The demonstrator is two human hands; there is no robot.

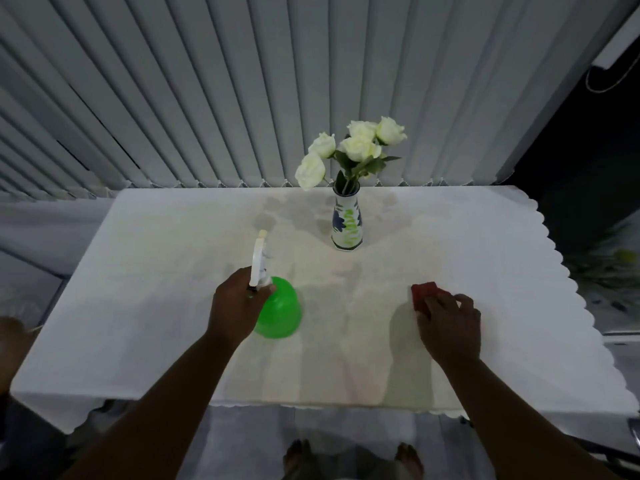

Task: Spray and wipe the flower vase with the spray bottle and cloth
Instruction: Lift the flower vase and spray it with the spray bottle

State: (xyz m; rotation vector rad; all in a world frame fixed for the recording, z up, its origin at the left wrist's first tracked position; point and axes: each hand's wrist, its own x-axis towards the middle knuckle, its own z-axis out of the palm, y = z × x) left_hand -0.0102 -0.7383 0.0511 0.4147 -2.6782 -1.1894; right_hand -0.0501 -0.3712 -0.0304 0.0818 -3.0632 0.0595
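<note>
A white vase (347,221) with blue and green painted marks stands upright near the far middle of the table, holding several white roses (353,148). My left hand (235,306) grips the neck of a green spray bottle (278,311) with a white trigger head, its nozzle pointing away toward the far side. The bottle is to the near left of the vase, well apart from it. My right hand (450,323) rests on a folded red cloth (424,294) lying on the table to the near right; fingers cover part of the cloth.
The table wears a white cloth (156,271) with a scalloped edge. Grey vertical blinds (242,98) hang behind the far edge. My bare feet (353,460) show below the near edge. A dark gap lies to the right of the table.
</note>
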